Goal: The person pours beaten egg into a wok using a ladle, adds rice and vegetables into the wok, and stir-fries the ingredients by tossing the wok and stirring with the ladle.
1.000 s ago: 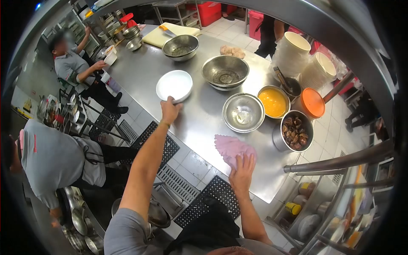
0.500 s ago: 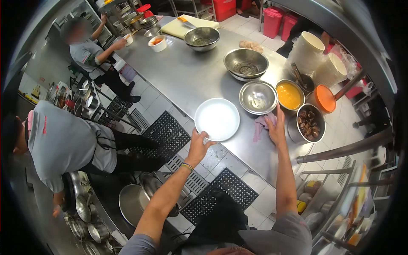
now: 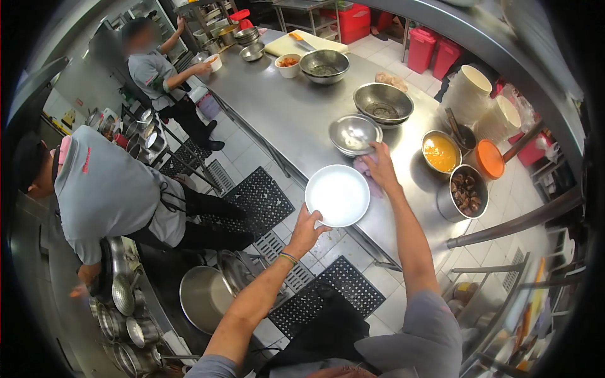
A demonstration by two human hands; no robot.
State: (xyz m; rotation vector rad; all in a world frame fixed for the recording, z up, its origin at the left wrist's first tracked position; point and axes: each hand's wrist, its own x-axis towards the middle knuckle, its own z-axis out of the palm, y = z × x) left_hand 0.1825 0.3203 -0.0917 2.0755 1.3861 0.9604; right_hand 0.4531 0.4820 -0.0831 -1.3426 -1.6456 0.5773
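Observation:
My left hand (image 3: 308, 229) is closed on the near rim of a white shallow bowl (image 3: 338, 195), thumb on the edge; nothing shows inside it. The white bowl is at the table's near edge. My right hand (image 3: 382, 167) has its fingers on the right rim of a small steel bowl (image 3: 338, 135) with a little pale, whitish food in it. A crumpled purple cloth (image 3: 368, 176) lies under and against this hand; whether the fingers also hold it is hidden. Behind stands a larger steel bowl (image 3: 403, 107), apart from the small one.
On the steel table (image 3: 271, 101) to the right are an orange-yellow liquid in a steel pot (image 3: 427, 156), a pot of dark brown pieces (image 3: 451, 205) and an orange lid (image 3: 490, 158). One co-worker (image 3: 120, 183) bends at left; another (image 3: 154, 72) stands further back.
The small steel bowl has moved left, away from the pot of orange-yellow liquid, with my right hand on its rim. The purple cloth shifted left too. My left hand still holds the white bowl.

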